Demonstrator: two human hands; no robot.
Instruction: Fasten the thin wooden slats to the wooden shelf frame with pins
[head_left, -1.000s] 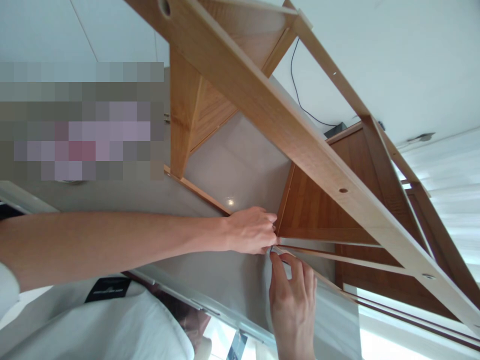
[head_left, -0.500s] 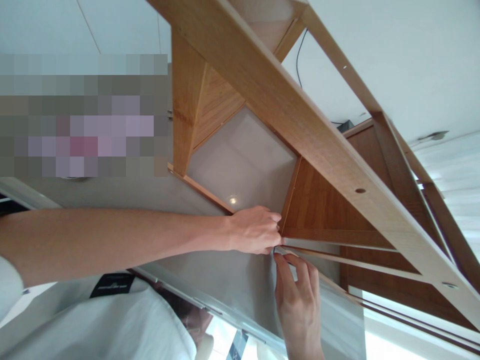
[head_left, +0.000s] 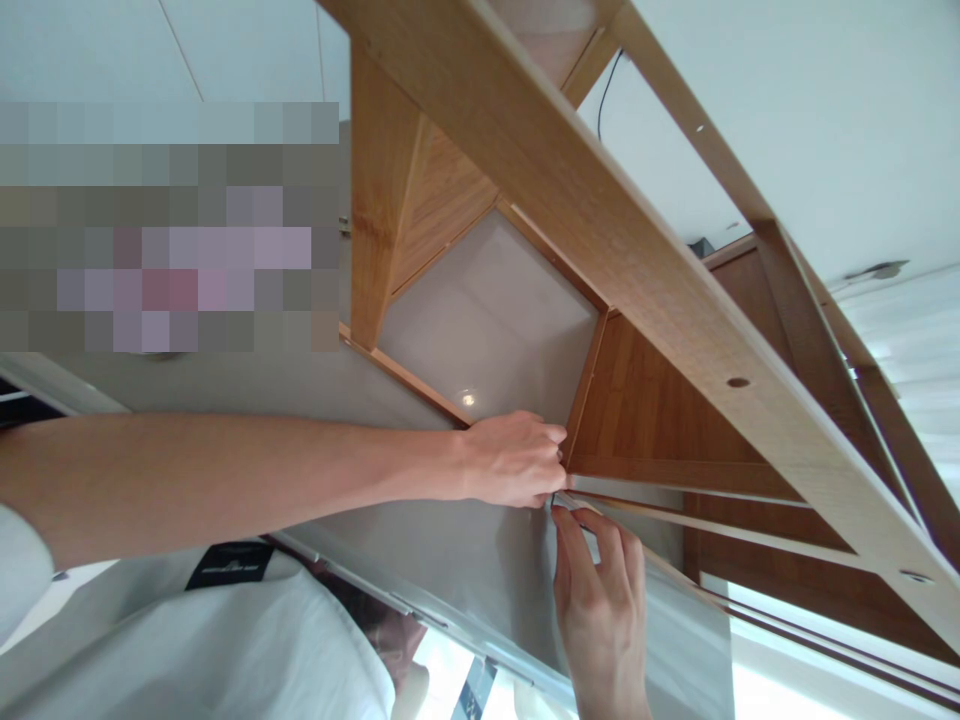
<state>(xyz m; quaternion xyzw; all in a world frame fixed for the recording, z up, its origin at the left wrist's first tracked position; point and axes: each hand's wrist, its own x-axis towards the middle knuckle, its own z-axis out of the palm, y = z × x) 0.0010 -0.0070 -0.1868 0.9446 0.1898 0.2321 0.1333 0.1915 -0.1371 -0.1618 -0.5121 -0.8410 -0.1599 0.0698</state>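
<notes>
My left hand reaches in from the left, its fingers curled closed at the lower corner of a wooden furniture frame. Just below it, my right hand comes up from the bottom edge with thumb and fingers pinched together. A thin, dark metal piece shows at those fingertips, close to the left hand; it looks like a hex key, mostly hidden by the fingers. The two hands nearly touch at this joint. Wooden panels and narrow rails meet there. The fastening point itself is covered by my fingers.
A long beam with a bolt hole slants across above my hands. The frame rests on a glossy grey surface. A black cable shows behind the frame. White curtains hang at the right. The upper left is pixelated.
Both hands keep the same hold at the corner. The whole view has shifted slightly, with the frame and hands appearing a little farther right.
</notes>
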